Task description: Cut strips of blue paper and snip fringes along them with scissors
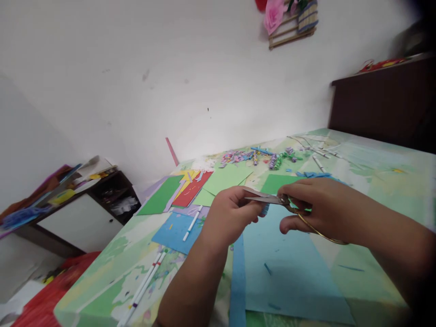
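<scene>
My right hand (313,206) grips a pair of scissors (264,197) with gold handles, its fingers in the loops. The blades point left, slightly apart, and reach over my left hand (230,215). My left hand is closed in a pinch on a small blue paper piece (265,210), mostly hidden by the fingers. Below both hands lies a large light blue sheet (289,272), with a narrow blue strip (238,281) along its left edge. Small blue scraps (268,269) are scattered on the sheet.
Green (161,195) and red paper sheets (192,188) lie at the table's far left. White pens (143,286) lie near the front left. Curled paper pieces (277,160) and shreds (235,157) sit along the back. A dark cabinet (381,100) stands at right.
</scene>
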### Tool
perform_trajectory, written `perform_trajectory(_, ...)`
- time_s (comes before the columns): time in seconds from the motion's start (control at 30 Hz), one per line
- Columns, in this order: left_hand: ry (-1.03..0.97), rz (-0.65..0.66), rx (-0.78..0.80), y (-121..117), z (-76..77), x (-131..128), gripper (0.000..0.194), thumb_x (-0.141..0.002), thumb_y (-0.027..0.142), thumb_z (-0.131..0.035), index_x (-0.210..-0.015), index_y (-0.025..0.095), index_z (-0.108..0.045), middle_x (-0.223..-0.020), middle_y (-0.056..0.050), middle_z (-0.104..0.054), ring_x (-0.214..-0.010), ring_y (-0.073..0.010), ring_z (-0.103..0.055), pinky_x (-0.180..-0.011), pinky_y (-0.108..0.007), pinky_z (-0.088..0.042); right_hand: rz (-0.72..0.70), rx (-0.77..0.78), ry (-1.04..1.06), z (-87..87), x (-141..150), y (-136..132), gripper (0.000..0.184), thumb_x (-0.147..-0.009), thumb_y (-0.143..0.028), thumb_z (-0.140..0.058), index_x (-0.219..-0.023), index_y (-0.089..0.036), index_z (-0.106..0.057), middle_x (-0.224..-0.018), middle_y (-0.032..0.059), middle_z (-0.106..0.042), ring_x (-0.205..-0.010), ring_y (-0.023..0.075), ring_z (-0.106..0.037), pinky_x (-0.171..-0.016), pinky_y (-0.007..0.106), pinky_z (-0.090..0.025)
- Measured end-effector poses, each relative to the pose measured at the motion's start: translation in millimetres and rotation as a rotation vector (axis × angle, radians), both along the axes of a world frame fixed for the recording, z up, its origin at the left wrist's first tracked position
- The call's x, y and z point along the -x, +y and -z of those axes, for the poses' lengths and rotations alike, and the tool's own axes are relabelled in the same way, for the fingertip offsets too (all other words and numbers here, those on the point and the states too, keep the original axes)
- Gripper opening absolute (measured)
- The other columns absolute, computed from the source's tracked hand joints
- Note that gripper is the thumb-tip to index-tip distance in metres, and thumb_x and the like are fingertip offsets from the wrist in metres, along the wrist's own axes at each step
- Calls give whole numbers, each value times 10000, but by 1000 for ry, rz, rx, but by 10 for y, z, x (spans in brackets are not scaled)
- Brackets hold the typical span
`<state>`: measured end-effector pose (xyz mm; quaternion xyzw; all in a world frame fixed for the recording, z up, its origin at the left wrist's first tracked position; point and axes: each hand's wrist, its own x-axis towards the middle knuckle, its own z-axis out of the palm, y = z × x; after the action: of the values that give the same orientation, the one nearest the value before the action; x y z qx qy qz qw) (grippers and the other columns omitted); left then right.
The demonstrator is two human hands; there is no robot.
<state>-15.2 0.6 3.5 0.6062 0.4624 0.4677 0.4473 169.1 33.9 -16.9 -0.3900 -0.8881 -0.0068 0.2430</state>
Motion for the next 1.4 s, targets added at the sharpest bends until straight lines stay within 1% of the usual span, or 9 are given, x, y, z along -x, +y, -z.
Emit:
perform_trajectory(0.1, -17, 26, 2, 8, 6, 0, 94, -616, 79, -540, -611, 149, -601, -493, 47, -549, -436, -52, -466, -449, -187, -374, 11, 2, -10, -15, -8, -9, 499, -617, -707, -495, -687, -216, -545, -532, -5, -467, -516, 150, -433, -446, 246, -272)
perform_trajectory(0.2, -27, 23, -32, 2, -3, -8, 71, -615, 90, -554, -598, 149, -590, -492, 50, -546, -430, -46, -459, -442, -182, -368, 5, 12, -15, -52, -27, -34, 494, -632, -689, -500, -766, -218, -563, -587, 6, -506, -563, 168, -464, -478, 265, -321)
perform_trajectory(0.37, -31, -76, -96, -28, -37, 11, 55, -639, 144, -573, -585, 152, -568, -460, 50, -528, -426, -53, -459, -442, -187, -372, -33, 42, 76, -62, -71, -71, 541, -662, -613, -547, -1048, -236, -511, -915, 67, -567, -802, 222, -521, -637, 324, -417)
perform_trajectory(0.5, -103, -158, -148, -38, -18, 26, 33, -649, 181, -581, -630, 153, -581, -477, 39, -547, -436, -73, -500, -457, -206, -414, 15, 4, 131, -13, -29, -84, 555, -682, -575, -553, -1111, -229, -484, -1020, 82, -555, -907, 246, -507, -718, 353, -419)
perform_trajectory(0.6, -148, -171, -193, -37, 23, -4, 25, -649, 173, -578, -647, 154, -594, -465, 40, -550, -441, -78, -517, -464, -206, -433, 22, 29, 148, -23, 66, -121, 537, -689, -567, -548, -1080, -202, -504, -975, 83, -576, -874, 241, -519, -688, 339, -421)
perform_trajectory(0.83, -120, -53, -209, -93, 79, -72, 56, -638, 116, -560, -617, 157, -591, -567, 26, -585, -496, -63, -515, -472, -183, -417, -27, 168, 95, -134, 169, -261, 424, -709, -520, -555, -965, -183, -532, -847, 57, -575, -754, 201, -517, -612, 295, -403)
perform_trajectory(1.0, -1, -53, -240, -181, 38, -18, 54, -632, 126, -558, -599, 154, -591, -590, 14, -582, -488, -62, -488, -451, -185, -385, -55, 186, 79, -149, 122, -321, 442, -699, -528, -566, -984, -192, -532, -855, 54, -562, -776, 206, -497, -636, 305, -393)
perform_trajectory(1.13, 93, -37, -231, -244, -15, 20, 57, -611, 109, -549, -595, 153, -581, -577, 11, -584, -516, -77, -505, -459, -189, -389, -109, 227, 36, -183, 84, -365, 399, -709, -469, -579, -992, -193, -528, -829, 42, -544, -736, 191, -482, -614, 297, -388)
perform_trajectory(1.4, 65, -27, -219, -253, -18, 9, 42, -609, 124, -558, -583, 151, -577, -558, 18, -579, -491, -68, -497, -439, -177, -385, -107, 220, 10, -201, 98, -402, 363, -707, -459, -584, -933, -179, -534, -760, 25, -513, -687, 179, -457, -586, 285, -365)
